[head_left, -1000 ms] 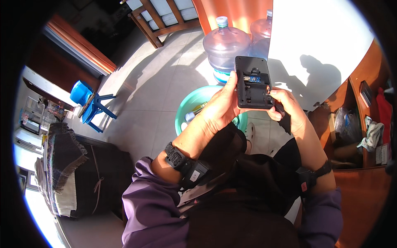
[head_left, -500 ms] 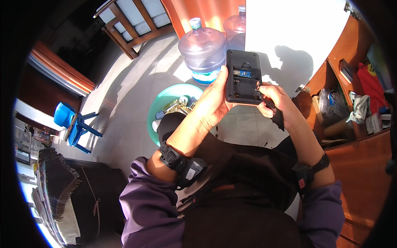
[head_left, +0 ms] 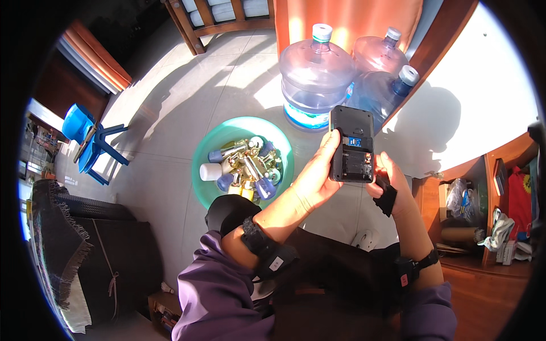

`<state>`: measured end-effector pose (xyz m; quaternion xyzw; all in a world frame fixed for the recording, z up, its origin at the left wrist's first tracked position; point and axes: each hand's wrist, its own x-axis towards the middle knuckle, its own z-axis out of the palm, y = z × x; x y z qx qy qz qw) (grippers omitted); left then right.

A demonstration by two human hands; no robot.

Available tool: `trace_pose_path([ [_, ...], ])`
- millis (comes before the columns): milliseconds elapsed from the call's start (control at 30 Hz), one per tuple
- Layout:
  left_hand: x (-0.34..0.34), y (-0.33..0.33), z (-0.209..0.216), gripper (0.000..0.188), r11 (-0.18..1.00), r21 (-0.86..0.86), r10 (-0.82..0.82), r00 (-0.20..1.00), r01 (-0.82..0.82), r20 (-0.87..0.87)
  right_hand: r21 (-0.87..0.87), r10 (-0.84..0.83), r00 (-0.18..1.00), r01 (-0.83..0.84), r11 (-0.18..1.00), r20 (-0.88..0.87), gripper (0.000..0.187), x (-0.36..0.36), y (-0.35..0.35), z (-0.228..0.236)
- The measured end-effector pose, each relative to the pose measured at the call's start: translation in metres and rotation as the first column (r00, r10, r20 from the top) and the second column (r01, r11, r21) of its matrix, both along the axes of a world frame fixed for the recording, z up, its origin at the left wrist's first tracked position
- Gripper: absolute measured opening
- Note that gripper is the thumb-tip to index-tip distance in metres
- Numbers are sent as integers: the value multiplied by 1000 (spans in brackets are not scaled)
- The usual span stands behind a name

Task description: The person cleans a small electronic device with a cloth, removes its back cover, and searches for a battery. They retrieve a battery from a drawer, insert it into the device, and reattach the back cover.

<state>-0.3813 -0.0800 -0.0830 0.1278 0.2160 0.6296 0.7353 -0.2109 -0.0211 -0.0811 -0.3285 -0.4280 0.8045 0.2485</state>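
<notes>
My left hand (head_left: 321, 177) is closed around the lower left edge of a black electronic device (head_left: 335, 149). The device is tilted up with its back facing me; its battery compartment (head_left: 357, 166) lies uncovered, showing metal contacts and a small blue circuit board (head_left: 353, 141). At the device's lower right, my right hand (head_left: 393, 177) has curled fingers around a thin black piece (head_left: 386, 199), perhaps a cover or strap; which one I cannot tell. The right fingertips are beside the device's edge, and whether they touch it is unclear.
A green basin (head_left: 201, 143) of bottles and metal pieces stands on the tiled floor. Large water bottles (head_left: 314, 71) are beyond the device. To the right is an open wooden cabinet (head_left: 478, 295) with bags; a blue chair (head_left: 91, 142) stands left. A white shoe (head_left: 365, 239) shows below.
My view has shifted, bringing the whole basin and a third water bottle into sight. Both hands and the device sit lower and further right in the picture. The right fingers have moved off the battery compartment.
</notes>
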Motion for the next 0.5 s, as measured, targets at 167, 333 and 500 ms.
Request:
trace_pose_path([
  [167,-13,0,-12,48,964,-237,121,992,-124,-28,-244,-288,950,310,919,122,37,-38,20,-62],
  [333,-52,9,-20,58,920,-390,135,963,-35,232,-469,-88,949,230,853,304,33,-23,50,-100],
  [500,-52,19,-25,58,800,-553,298,954,-234,26,-475,-89,896,312,823,435,31,-40,65,-108],
])
